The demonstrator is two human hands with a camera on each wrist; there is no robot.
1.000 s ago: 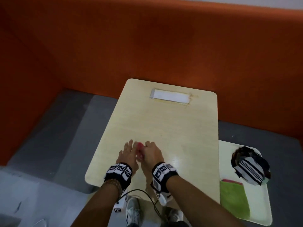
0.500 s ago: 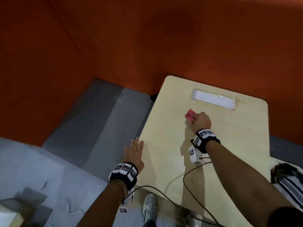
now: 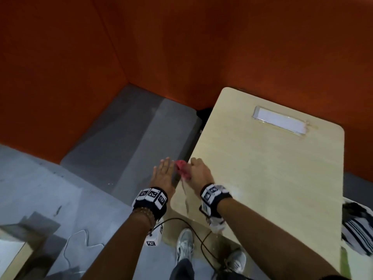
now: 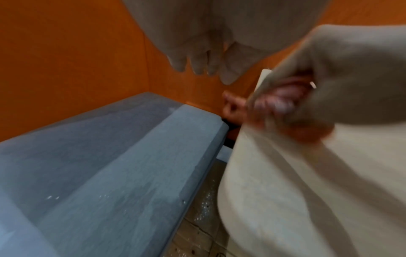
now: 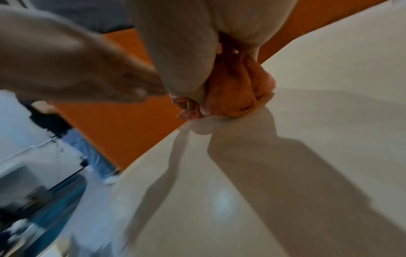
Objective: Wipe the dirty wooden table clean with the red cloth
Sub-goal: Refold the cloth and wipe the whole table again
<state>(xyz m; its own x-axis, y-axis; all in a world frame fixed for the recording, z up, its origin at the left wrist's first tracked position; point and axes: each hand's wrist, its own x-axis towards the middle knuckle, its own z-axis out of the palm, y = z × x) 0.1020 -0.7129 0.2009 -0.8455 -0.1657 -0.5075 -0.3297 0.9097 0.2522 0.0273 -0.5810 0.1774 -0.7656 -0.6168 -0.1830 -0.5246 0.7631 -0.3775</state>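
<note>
The pale wooden table fills the right of the head view. My right hand grips the bunched red cloth at the table's left edge, and the cloth pokes out past that edge. In the right wrist view the cloth is pressed on the tabletop under my curled fingers. My left hand hovers flat with straight fingers just off the table's left edge, beside the cloth. The left wrist view shows those straight fingers and the cloth blurred in the other hand.
A white rectangular plate is set into the table's far end. Orange walls enclose the booth. A grey bench lies left of the table. A striped bundle sits on a side table at right. Cables hang by my feet.
My right hand has dragged the cloth from near the white plate back to the table's left edge. My left hand has shifted forward beside it.
</note>
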